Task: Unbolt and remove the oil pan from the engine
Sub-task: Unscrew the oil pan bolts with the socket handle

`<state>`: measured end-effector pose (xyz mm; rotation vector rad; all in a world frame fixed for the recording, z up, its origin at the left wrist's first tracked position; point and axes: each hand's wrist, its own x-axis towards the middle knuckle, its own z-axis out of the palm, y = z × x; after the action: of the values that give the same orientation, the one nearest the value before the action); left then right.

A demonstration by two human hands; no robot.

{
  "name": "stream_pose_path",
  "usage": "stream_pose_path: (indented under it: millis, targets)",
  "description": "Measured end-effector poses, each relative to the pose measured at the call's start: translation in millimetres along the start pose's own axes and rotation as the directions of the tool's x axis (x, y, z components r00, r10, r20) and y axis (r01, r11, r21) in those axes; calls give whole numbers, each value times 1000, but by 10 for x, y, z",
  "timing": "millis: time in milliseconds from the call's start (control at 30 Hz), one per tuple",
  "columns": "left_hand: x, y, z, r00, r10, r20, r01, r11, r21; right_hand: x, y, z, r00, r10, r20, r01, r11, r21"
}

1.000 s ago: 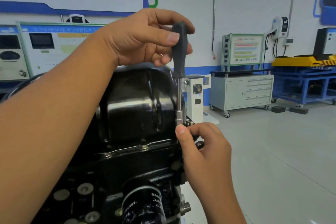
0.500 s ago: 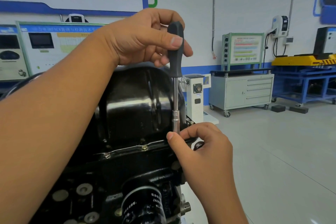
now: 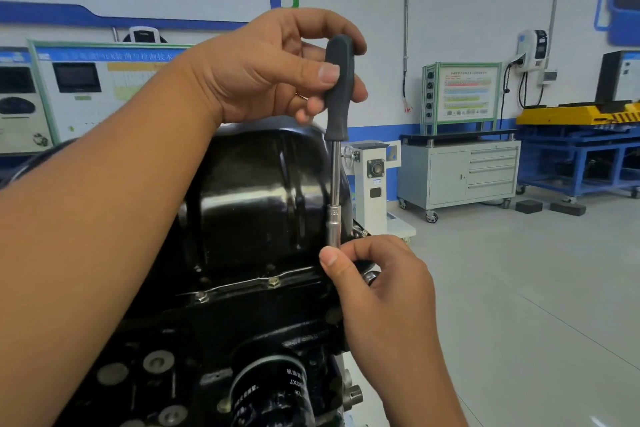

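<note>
Fingers (image 3: 329, 73) of left hand (image 3: 263, 69) grip nut driver (image 3: 338, 114); right hand (image 3: 377, 274) pinches socket (image 3: 334, 225).

White wall (image 3: 467, 3); grey tiled floor (image 3: 540, 288); wheeled drawer cabinet (image 3: 460, 175).

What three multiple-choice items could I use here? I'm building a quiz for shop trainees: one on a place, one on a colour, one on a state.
1. Where does the right hand pinch the nut driver?
A. At its lower end, by the socket
B. At the top of the handle
C. Nowhere

2. What colour is the oil pan?
A. Silver
B. Black
C. Blue

3. How does the nut driver stand?
A. Flat on the floor
B. Roughly upright, held by both hands
C. Hanging on the wall

Key: 1 A, fingertips meet just under the socket; 2 B, the pan is glossy black; 3 B, the left hand grips the handle above.
</note>
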<state>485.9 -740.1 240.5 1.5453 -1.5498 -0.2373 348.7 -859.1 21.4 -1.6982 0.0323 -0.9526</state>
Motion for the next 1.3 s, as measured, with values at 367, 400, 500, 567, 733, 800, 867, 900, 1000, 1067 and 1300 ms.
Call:
stream_pose_path:
  millis: [367,400,500,567,733,800,867,900,1000,1067,1300]
  targets:
    - [7,0,18,998,-16,-61,19,999,47,45,23,-45,999,-30,-29,29,999,-37]
    - [8,-2,19,998,-22,-63,25,999,46,50,26,-54,999,-35,-23,34,998,-46]
    - [10,-5,29,998,-32,-60,35,998,44,68,32,-82,998,-55,-24,52,995,-81]
    - [9,-3,31,998,-36,-54,38,998,41,75,20,-95,997,-62,-41,58,994,-92]
    - [10,6,41,996,-50,-79,55,996,67,65,3,-103,998,-34,-62,29,997,-76]
    - [8,8,39,996,-47,-73,51,997,62,52,-4,-85,997,-25,-74,19,996,-88]
    - [9,3,33,996,-43,-75,49,996,68,39,-14,-64,996,-6,-88,-3,996,-94]
    - [10,1,31,995,-41,-87,48,996,76,33,-17,-53,995,8,-96,-18,995,-98]
    - [12,1,35,992,-17,-127,29,996,88,7,-19,-4,992,37,-124,-52,992,-116]
    - [6,4,47,990,12,-142,-1,997,74,-17,-30,54,988,44,-146,-63,990,-126]
    - [11,-1,56,976,66,-208,-53,996,71,-35,-75,140,986,67,-149,-91,983,-157]
